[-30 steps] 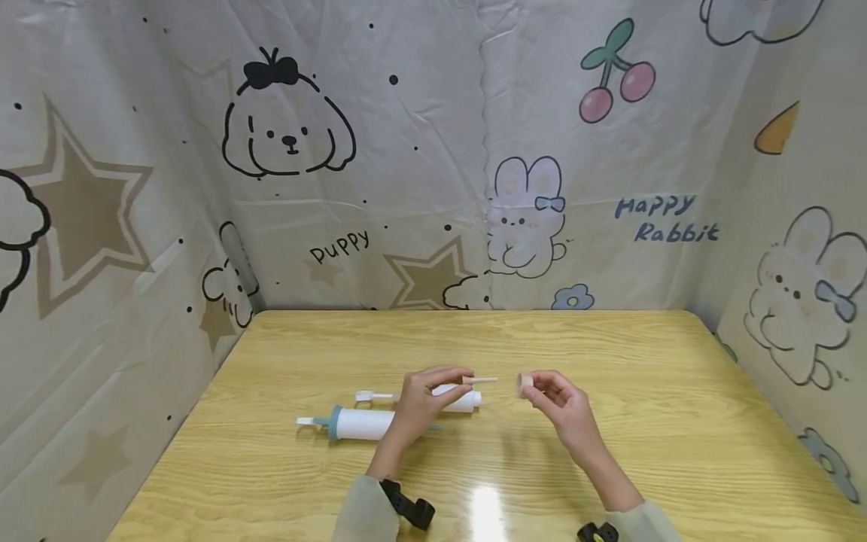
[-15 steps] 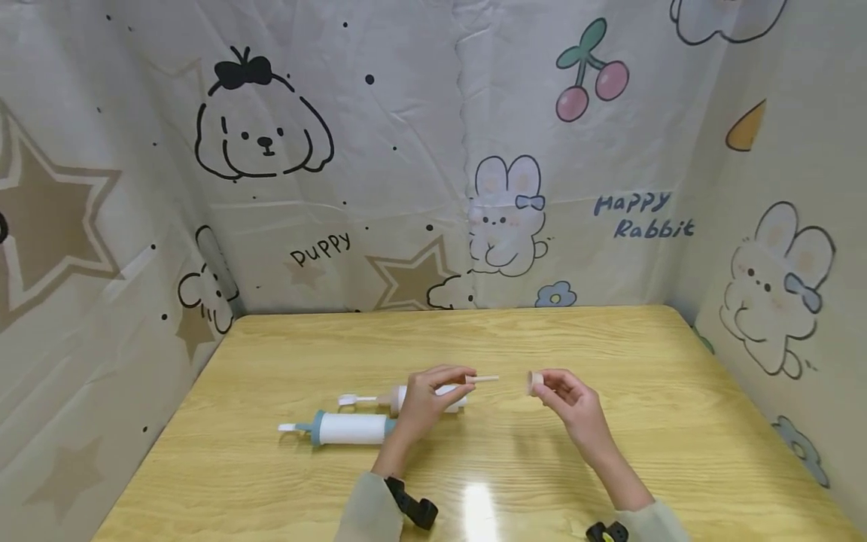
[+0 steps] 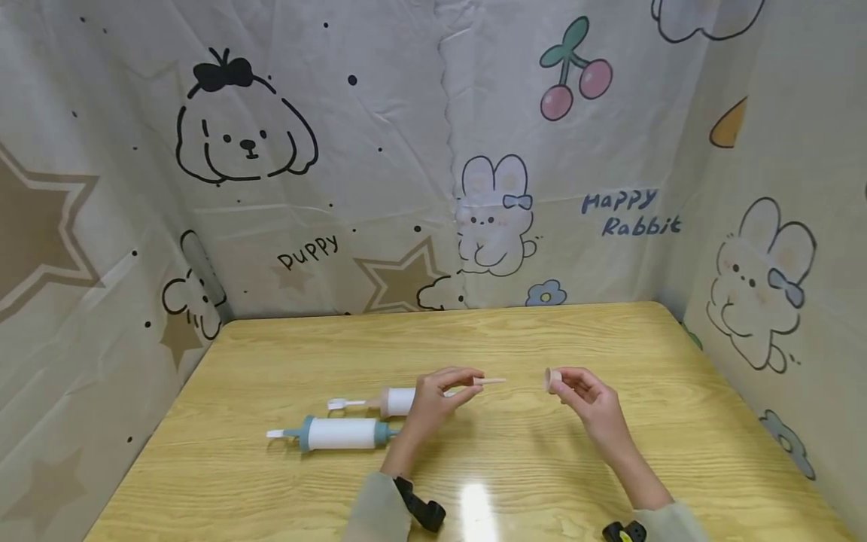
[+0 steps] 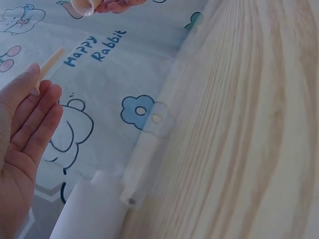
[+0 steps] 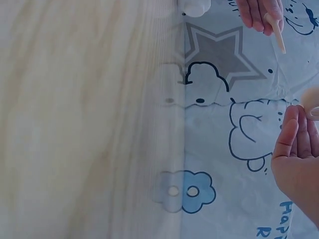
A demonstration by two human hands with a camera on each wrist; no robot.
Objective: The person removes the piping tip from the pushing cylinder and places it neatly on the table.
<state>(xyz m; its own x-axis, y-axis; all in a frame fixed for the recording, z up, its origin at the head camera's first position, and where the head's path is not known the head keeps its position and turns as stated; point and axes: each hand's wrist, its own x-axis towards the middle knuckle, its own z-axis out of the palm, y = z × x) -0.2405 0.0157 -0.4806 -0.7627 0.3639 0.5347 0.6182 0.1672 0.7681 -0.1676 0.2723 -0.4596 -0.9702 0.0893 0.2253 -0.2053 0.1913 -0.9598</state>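
My left hand [image 3: 433,406] pinches a thin, tapered beige nozzle [image 3: 493,381] between thumb and fingertips. Its narrow end points right. In the left wrist view the nozzle [image 4: 51,63] stands up from the fingertips. Across a gap, my right hand [image 3: 597,412] holds a short, round beige ring-like cap [image 3: 552,380] by its edge, the open side facing left toward the nozzle. Both are above the table. Behind the left hand lies a white cylinder with a beige collar [image 3: 401,402], its right part covered by the hand.
Nearer the front left lies a second white cylinder [image 3: 342,433] with blue-green ends and a rod at its left. Both cylinders rest on the wood-grain table [image 3: 576,482]. Patterned cloth [image 3: 379,150] walls rise at the back and both sides.
Both hands have moved right over the table. The right hand with the cap has gone farther, so the gap to the nozzle is wider. The head view has turned slightly right.
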